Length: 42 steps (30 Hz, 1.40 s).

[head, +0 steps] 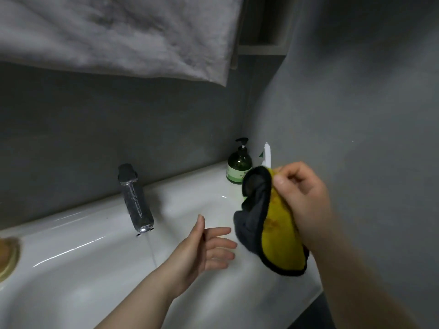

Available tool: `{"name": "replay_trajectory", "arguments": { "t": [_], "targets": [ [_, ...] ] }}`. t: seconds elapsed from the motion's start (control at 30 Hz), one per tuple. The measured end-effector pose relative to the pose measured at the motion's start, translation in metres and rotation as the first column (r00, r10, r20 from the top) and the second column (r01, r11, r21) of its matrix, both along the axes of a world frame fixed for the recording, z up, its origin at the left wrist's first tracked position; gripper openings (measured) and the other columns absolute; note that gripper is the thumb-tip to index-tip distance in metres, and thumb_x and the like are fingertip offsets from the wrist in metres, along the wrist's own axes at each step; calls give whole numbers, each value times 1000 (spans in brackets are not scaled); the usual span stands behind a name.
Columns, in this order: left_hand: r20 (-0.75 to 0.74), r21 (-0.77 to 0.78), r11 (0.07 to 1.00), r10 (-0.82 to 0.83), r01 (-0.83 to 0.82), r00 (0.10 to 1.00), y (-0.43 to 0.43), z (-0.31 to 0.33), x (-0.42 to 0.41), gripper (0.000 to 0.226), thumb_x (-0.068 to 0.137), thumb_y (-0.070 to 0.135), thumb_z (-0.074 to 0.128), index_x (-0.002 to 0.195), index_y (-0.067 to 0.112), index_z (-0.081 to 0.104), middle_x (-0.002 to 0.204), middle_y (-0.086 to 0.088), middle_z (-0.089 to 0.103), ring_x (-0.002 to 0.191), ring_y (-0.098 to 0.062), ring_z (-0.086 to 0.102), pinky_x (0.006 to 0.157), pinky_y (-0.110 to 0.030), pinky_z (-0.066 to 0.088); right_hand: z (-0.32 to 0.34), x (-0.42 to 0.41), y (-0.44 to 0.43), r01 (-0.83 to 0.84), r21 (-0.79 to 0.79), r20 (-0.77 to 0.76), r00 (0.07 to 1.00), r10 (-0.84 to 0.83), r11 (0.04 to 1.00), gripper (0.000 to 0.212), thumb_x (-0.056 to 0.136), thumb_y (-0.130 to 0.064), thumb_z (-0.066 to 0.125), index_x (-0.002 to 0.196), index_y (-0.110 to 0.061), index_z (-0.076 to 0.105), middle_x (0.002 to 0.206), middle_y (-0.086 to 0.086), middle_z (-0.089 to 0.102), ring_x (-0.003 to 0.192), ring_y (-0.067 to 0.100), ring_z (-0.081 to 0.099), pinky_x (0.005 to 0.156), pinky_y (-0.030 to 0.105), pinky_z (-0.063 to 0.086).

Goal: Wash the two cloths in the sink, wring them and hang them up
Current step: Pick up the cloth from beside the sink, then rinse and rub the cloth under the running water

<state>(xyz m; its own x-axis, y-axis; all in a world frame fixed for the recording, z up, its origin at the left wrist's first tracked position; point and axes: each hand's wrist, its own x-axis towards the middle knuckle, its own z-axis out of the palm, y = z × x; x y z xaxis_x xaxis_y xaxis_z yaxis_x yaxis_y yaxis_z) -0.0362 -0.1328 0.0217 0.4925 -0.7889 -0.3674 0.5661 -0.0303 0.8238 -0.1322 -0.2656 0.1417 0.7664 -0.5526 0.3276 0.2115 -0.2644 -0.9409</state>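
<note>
Over the sink [99,264]: tap [135,198] running.
Right hand [301,200]: pinching yellow-and-grey cloth [273,224], hanging.
Left hand [204,250]: spread, empty.

A yellow-and-dark-grey cloth [273,224] with black edging, white sink [95,269], dark green soap bottle [239,166], pale grey towel [118,34].

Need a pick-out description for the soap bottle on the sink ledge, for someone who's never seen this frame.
Start at the white ceramic sink and follow its back ledge rightwards from the chrome tap into the corner of the grey walls. There stands the dark green round pump bottle, with a black pump head and a pale label. Its neighbour, a slim white tube, is far thinner and has no pump.
</note>
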Motion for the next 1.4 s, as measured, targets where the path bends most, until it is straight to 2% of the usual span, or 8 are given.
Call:
{"name": "replay_trajectory", "arguments": {
  "t": [0.2,0.43,0.57,0.7,0.8,1.03,1.27,1.4],
  "targets": [
    [-74,-115,993,23,-31,997,35,-13,12,40,73,40,49,80,10,74,77,-6,75,71,-17,72,58,-24,56,-75,15,69,-452,-21,-353,838,416,892,27,73,-6,64,60,-25,49,68,0,52,58,2,48,61,14,40],
    [82,139,960,232,-241,969,75,-38,19,14,72,-7,55,72,6,61,56,-4,65,50,-15,62,46,-19,48,-147,42,56,-690,138,-742,404,536,711,14,83,-17,61,77,-9,70,61,-12,54,51,-9,50,58,6,38],
    [175,247,933,220,-260,960,91,-35,27,11,50,5,45,53,12,51,45,3,50,44,-14,48,43,-17,35,-163,65,45,-280,337,-678,590,438,899,5,78,-17,62,75,-18,58,66,0,55,59,9,51,57,17,41],
    [252,257,945,138,-204,958,102,-29,38,5,53,9,51,51,13,49,46,4,45,47,-12,42,45,-18,33,-180,91,61,-279,616,-499,585,639,737,22,93,-24,45,114,-29,43,105,-5,56,104,18,52,91,30,40],
    [291,264,948,98,-178,952,110,-26,40,9,62,16,56,53,13,55,49,3,51,49,-11,49,48,-16,39,-181,108,78,-493,524,-564,411,716,695,19,94,-16,44,88,-27,58,86,-6,60,85,9,56,71,13,46],
    [492,432,780,217,-453,843,139,-41,60,25,90,12,53,75,-2,65,65,-9,61,64,-21,56,60,-21,45,-182,146,53,-364,270,-551,701,453,891,21,84,-10,61,91,9,66,76,6,59,66,8,51,57,12,42],
    [289,229,745,562,-626,775,142,-36,78,22,92,7,44,81,12,62,68,-4,67,67,-19,62,60,-26,50,-187,151,49,-650,226,-796,306,522,725,20,81,-21,66,63,-23,57,62,-3,53,49,-1,50,48,11,38],
    [203,174,892,383,-418,901,130,-35,79,21,92,6,42,87,8,62,69,-3,70,62,-14,66,59,-20,55,-191,152,62,-647,240,-764,335,552,724,51,82,-12,64,128,-17,43,130,1,46,118,15,49,85,19,40]
  ]
}}
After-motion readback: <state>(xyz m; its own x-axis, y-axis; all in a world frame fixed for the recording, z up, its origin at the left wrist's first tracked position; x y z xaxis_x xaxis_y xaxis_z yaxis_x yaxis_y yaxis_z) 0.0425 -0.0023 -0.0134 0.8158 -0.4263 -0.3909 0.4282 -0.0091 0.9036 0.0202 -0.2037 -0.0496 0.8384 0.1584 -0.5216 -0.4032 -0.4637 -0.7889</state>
